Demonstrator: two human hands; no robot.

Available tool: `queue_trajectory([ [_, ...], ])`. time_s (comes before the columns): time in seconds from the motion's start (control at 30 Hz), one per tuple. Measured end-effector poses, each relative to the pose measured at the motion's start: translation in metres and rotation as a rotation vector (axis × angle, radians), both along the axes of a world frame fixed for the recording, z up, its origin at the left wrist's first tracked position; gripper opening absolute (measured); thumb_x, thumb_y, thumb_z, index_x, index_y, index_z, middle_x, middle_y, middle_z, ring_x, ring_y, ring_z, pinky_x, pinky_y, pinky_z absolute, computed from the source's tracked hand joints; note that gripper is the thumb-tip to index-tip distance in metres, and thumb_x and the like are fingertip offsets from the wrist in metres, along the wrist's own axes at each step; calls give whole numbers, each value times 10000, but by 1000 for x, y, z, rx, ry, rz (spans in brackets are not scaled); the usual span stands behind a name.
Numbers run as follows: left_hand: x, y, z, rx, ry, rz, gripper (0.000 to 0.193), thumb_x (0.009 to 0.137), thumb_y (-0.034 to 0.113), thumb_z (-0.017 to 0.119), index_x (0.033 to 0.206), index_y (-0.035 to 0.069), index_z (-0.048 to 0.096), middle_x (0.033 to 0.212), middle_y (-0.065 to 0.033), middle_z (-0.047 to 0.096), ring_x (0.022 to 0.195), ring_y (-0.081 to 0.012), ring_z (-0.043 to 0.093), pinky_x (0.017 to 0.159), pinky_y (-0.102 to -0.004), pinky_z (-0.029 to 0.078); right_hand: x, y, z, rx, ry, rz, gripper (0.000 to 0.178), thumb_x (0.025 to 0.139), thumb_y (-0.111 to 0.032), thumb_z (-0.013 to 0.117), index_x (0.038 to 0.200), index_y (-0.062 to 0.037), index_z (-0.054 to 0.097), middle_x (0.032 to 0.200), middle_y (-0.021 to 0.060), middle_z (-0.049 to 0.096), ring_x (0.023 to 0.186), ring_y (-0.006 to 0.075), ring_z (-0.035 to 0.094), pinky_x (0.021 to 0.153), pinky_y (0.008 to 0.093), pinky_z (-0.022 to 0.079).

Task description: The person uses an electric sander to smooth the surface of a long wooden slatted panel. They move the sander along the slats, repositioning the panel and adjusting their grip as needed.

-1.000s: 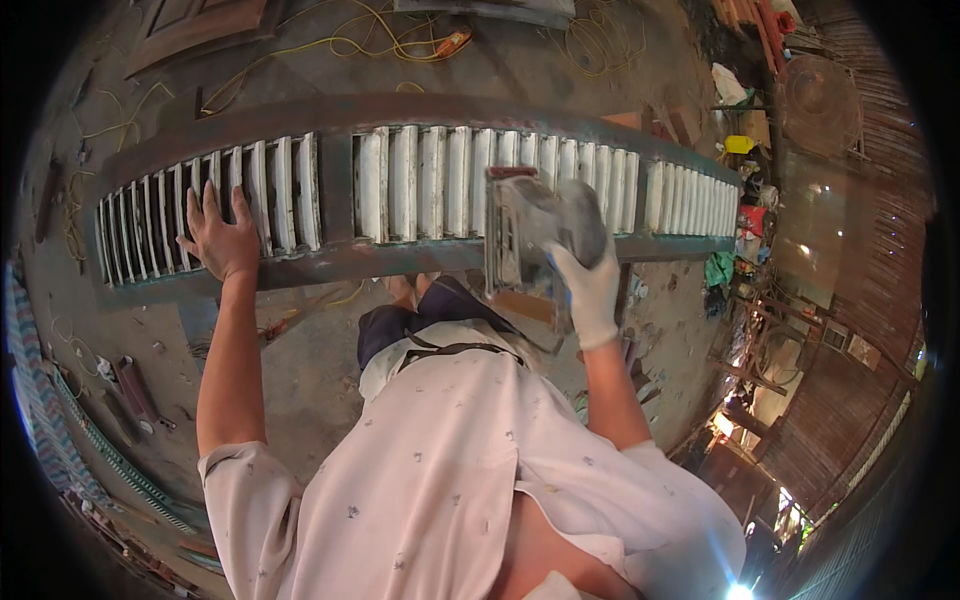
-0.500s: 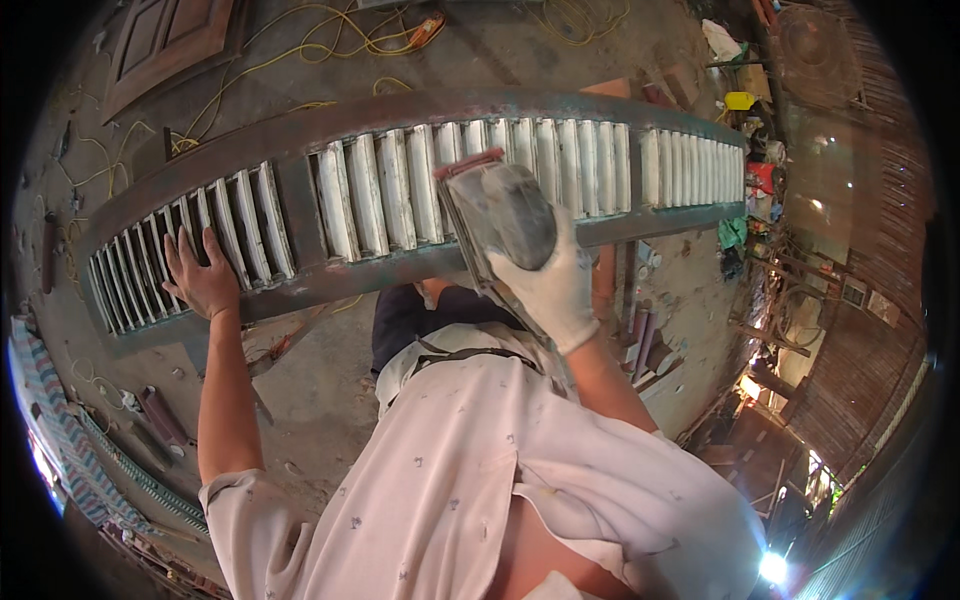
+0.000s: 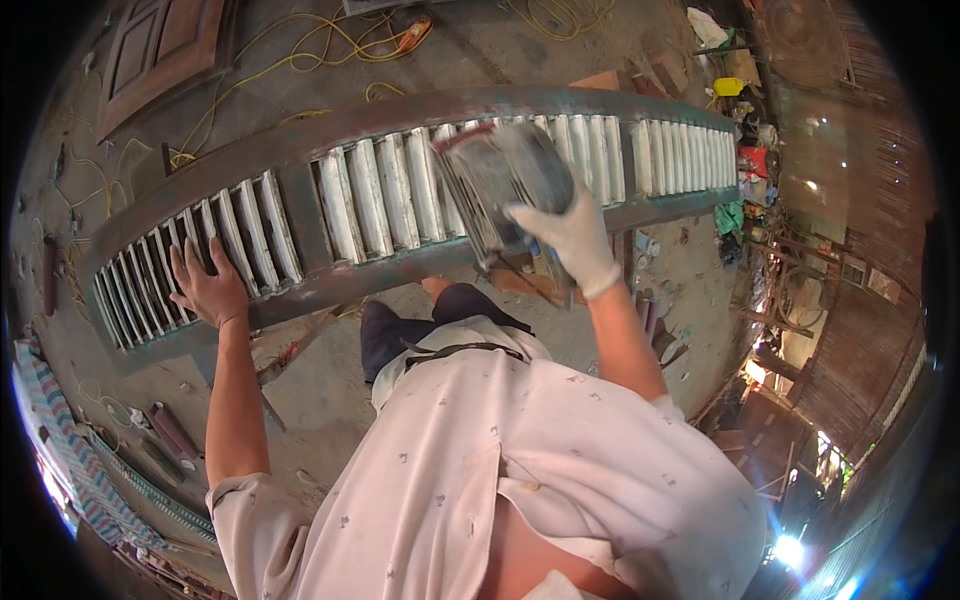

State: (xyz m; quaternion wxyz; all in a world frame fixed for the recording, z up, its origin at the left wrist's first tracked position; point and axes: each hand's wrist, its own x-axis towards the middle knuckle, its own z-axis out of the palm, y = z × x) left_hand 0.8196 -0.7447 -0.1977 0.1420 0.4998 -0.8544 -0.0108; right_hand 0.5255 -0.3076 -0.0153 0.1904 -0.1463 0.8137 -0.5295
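A long wooden louvered shutter (image 3: 470, 104) with a dark frame and whitish slats lies across the view in front of me. My left hand (image 3: 210, 288), bare, rests on its left section with the fingers spread over the slats and the near edge of the frame. Gloved in white, my right hand (image 3: 570, 235) is closed round a dark electric sander (image 3: 512, 185) with a reddish front edge. The sander is over the middle slats, slightly blurred; whether it touches them I cannot tell. It covers part of those slats.
On the floor beyond the shutter lie yellow cables (image 3: 300, 50) and a panelled wooden door (image 3: 160, 55). Cluttered objects, among them a yellow container (image 3: 728, 87) and a red item (image 3: 752, 160), line the right side. A striped sheet (image 3: 62, 420) lies at the left.
My right hand and the sander have moved slightly right and turned a little. The left hand stays on the left section. The whole view has shifted slightly.
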Motion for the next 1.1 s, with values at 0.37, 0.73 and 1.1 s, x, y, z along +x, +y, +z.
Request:
queue_trajectory([
  [0.37,-13,5,12,15,-6,-15,613,1116,591,565,1583,196,617,1761,-50,419,1617,-278,423,1311,-756,156,-19,20,-5,-151,-506,-315,399,936,-377,867,1157,-57,779,919,73,765,686,176,720,605,318,596],
  [0.73,5,-26,43,201,64,-252,448,1066,334,679,1408,48,633,1509,-259,541,1476,-452,475,1331,-674,180,114,-39,18,335,172,-165,820,790,-319,942,1476,12,637,1364,239,757,1275,387,729,1094,451,555],
  [1.1,14,-27,56,233,184,-205,631,956,295,725,1549,122,597,1690,-211,451,1590,-375,399,1306,-721,169,49,-72,11,-9,-165,-232,631,861,-159,908,1414,32,670,1307,132,741,1167,256,709,1052,381,549],
])
